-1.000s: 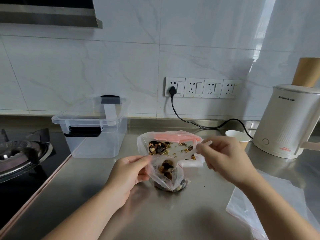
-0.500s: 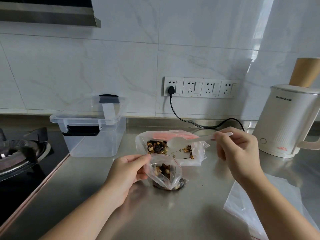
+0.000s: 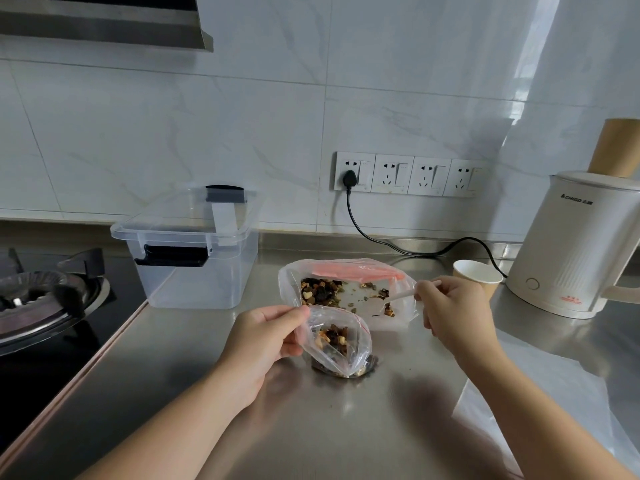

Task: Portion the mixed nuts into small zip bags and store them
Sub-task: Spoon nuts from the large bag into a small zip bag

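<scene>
Portioning mixed nuts on a steel counter [image 3: 214,393].
Left hand [image 3: 266,344] pinches the small zip bag [image 3: 337,341] open; right hand [image 3: 450,306] grips a spoon [image 3: 398,296] inside the large nut bag [image 3: 346,289].

hands: left hand [image 3: 263,341], right hand [image 3: 450,306] bare, no gloves | forearms: bare, no sleeves | no rings visible

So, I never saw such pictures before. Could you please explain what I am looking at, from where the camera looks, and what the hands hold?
There is no machine here. A person wears one wide-angle camera on the head, looking down at their own hands over a steel counter. The left hand pinches open the rim of a small zip bag partly filled with mixed nuts. The right hand holds a white spoon that reaches into the large bag of nuts behind. Also on the counter: a clear lidded storage box, a paper cup and a white kettle. A gas burner sits far left.
</scene>
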